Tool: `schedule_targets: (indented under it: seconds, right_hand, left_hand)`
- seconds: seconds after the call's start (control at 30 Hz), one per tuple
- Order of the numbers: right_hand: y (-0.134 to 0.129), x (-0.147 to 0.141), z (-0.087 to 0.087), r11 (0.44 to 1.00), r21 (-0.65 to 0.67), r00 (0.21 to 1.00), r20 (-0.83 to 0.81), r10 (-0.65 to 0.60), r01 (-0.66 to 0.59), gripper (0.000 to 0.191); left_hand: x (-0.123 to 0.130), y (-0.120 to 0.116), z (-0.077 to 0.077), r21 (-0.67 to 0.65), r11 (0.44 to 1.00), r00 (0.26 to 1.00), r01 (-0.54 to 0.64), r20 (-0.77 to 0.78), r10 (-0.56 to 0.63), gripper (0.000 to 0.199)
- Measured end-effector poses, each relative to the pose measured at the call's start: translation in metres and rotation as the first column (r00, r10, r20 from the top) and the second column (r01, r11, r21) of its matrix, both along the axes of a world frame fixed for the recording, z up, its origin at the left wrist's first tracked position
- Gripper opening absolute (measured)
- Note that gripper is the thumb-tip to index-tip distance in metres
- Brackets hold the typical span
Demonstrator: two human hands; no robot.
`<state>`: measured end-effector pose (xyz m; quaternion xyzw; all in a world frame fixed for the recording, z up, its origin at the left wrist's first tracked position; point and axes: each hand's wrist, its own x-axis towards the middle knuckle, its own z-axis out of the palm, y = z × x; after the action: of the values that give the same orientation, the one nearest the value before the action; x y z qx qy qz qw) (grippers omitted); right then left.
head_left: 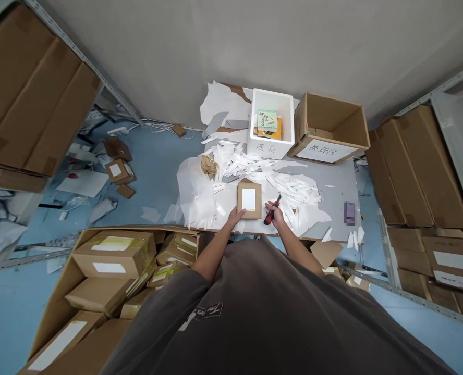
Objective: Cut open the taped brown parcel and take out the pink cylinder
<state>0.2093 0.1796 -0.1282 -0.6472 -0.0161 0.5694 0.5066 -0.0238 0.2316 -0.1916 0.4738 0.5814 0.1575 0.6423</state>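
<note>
A small brown cardboard box [257, 207] with a white label [248, 199] on its top is at the near side of the table. My left hand [236, 214] grips its lower left corner, thumb on the top face. To the right of the box, my right hand [275, 212] is wrapped around a red and black utility knife [271, 211], apart from the box. Whether the blade is out is too small to tell. White paper strips [294, 188] lie heaped behind and to the right of my hands.
Behind stand a white foam box [271, 151] with green and orange packages inside and a large open carton [329, 151] with a handwritten sign. Crumpled brown paper [208, 165] lies at left. A big carton [55, 291] full of parcels sits at front left. Shelves [446, 122] flank both sides.
</note>
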Motion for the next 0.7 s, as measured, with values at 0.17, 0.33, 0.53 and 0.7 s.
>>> schedule_targets:
  seconds: [0.17,0.33,0.53,0.7]
  right_hand:
    - [-0.011,0.000,0.016,0.976,-0.096,0.978,0.056,0.203,-0.197,0.039]
    - [-0.026,0.007,0.043,0.979,0.121,0.982,0.121,0.147,-0.162,0.046]
    - [-0.022,-0.006,0.043,0.972,0.153,0.983,-0.014,0.184,-0.180,0.050]
    - [-0.018,0.001,0.030,0.972,0.154,0.984,0.013,0.179,-0.179,0.045]
  left_hand:
    - [0.013,-0.001,0.001,-0.038,0.999,0.995,-0.001,0.096,0.005,0.058]
    - [0.029,-0.012,0.000,-0.147,0.989,0.996,0.028,0.089,-0.015,0.057]
    - [0.031,-0.007,0.010,-0.081,0.993,0.985,-0.088,-0.157,0.074,0.071]
    - [0.023,0.046,0.035,0.353,0.928,0.976,0.117,-0.215,-0.041,0.078]
